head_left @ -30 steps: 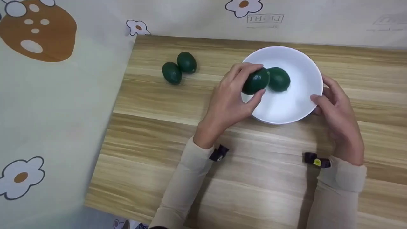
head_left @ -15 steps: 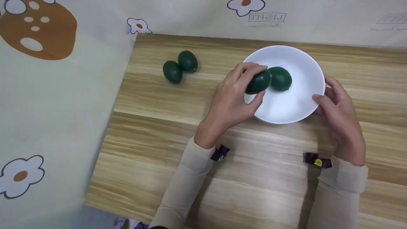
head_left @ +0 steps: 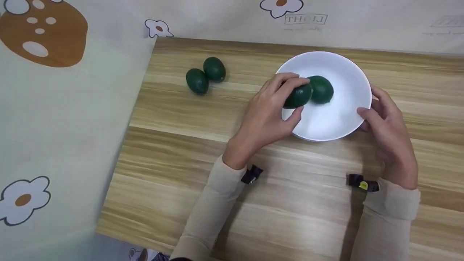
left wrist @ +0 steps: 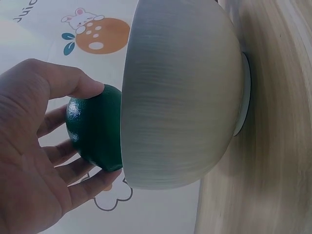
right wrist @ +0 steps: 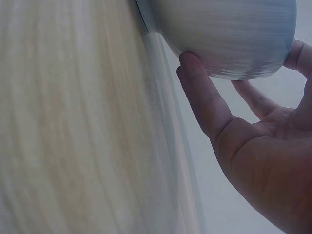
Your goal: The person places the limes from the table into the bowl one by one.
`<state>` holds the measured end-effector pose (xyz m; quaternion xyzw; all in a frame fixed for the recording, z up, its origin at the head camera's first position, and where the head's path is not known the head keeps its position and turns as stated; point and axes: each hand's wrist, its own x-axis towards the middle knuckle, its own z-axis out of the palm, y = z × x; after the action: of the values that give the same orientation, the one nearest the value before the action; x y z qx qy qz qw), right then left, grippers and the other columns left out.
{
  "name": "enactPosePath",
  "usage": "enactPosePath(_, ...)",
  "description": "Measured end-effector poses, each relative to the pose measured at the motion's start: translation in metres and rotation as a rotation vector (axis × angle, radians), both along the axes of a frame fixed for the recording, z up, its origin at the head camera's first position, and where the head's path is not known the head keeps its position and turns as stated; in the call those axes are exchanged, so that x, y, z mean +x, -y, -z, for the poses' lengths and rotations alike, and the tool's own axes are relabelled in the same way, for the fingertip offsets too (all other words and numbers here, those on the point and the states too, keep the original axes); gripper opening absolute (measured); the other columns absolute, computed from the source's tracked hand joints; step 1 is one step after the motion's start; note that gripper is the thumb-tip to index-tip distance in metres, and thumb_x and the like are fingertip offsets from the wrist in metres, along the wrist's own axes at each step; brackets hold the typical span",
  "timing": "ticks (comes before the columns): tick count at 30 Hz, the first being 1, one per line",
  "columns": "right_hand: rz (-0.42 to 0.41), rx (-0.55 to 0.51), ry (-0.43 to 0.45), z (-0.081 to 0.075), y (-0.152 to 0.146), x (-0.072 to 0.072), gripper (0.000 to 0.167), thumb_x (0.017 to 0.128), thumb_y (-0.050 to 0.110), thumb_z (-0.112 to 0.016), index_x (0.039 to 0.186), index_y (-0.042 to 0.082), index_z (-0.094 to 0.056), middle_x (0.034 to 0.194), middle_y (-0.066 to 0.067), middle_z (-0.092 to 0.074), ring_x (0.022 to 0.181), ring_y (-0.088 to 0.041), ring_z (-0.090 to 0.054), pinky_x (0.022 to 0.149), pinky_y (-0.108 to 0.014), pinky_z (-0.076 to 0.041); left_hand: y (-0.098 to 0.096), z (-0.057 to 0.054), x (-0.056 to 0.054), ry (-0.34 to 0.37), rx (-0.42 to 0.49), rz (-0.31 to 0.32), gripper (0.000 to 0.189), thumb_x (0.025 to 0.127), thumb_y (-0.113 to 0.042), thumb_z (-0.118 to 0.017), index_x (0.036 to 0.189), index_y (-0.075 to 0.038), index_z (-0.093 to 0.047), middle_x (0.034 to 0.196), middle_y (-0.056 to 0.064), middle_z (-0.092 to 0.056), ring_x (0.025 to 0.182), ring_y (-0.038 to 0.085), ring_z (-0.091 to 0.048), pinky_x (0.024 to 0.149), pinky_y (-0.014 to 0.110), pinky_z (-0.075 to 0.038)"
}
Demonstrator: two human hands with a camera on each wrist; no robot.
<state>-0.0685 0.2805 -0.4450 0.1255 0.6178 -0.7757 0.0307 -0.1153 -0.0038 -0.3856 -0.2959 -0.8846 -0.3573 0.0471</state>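
Note:
My left hand [head_left: 266,110] grips a dark green, egg-shaped fruit like a lime or small avocado [head_left: 299,97] over the left rim of a white bowl [head_left: 340,119]. In the left wrist view the held green fruit [left wrist: 97,127] sits at the bowl's rim, thumb on one side and fingers spread beneath. Another green fruit [head_left: 321,90] lies inside the bowl. My right hand [head_left: 389,127] holds the bowl's right side, thumb over the rim and fingers against the outer wall, as the right wrist view shows on the bowl [right wrist: 234,39].
Two more green fruits, one nearer [head_left: 197,81] and one behind it [head_left: 214,69], lie touching at the back left of the wooden table [head_left: 174,152]. A printed cloth [head_left: 83,119] with flowers lies beyond the table's left and back edges.
My left hand has shifted slightly to the right with the green fruit, bringing it further over the bowl. The right hand keeps its hold on the rim.

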Motion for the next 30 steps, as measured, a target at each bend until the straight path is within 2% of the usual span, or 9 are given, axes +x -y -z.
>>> enactPosePath(8, 0.003, -0.004, 0.002, -0.0007, 0.0, -0.0001, 0.054, 0.101, -0.001, -0.059, 0.153, 0.016, -0.054, 0.13, -0.005, -0.066, 0.094, -0.014, -0.076, 0.074, -0.023, -0.064, -0.0016, -0.001, 0.0007, 0.024, -0.036, 0.019, 0.047, 0.097, -0.021, -0.07, 0.143, -0.018, -0.063, 0.146, 0.004, -0.058, 0.138, 0.017, -0.056, 0.117, 0.027, -0.046)
enactPosePath(16, 0.004, 0.008, 0.019, -0.0009, -0.0006, -0.0001, 0.054, 0.102, 0.001, -0.06, 0.153, 0.017, -0.054, 0.129, -0.003, -0.067, 0.092, -0.014, -0.076, 0.073, -0.023, -0.064, -0.0002, -0.0019, 0.0, 0.044, -0.022, 0.012, 0.045, 0.099, -0.021, -0.067, 0.143, -0.018, -0.063, 0.145, 0.003, -0.059, 0.138, 0.015, -0.057, 0.118, 0.027, -0.045)
enactPosePath(24, -0.001, 0.025, 0.038, -0.0009, -0.0009, -0.0002, 0.055, 0.102, 0.002, -0.06, 0.154, 0.019, -0.052, 0.132, -0.001, -0.065, 0.094, -0.013, -0.076, 0.074, -0.024, -0.064, 0.0038, -0.0022, -0.0019, 0.008, -0.024, -0.006, 0.045, 0.098, -0.023, -0.068, 0.143, -0.018, -0.063, 0.144, 0.003, -0.061, 0.136, 0.016, -0.057, 0.117, 0.029, -0.046)
enactPosePath(30, 0.007, 0.032, 0.035, -0.0007, -0.0008, -0.0006, 0.053, 0.101, 0.001, -0.059, 0.152, 0.018, -0.055, 0.127, -0.001, -0.069, 0.088, -0.013, -0.075, 0.07, -0.019, -0.061, 0.0061, -0.0015, -0.0036, -0.005, -0.035, -0.01, 0.044, 0.098, -0.025, -0.068, 0.142, -0.019, -0.064, 0.143, 0.003, -0.061, 0.136, 0.017, -0.058, 0.116, 0.032, -0.046)
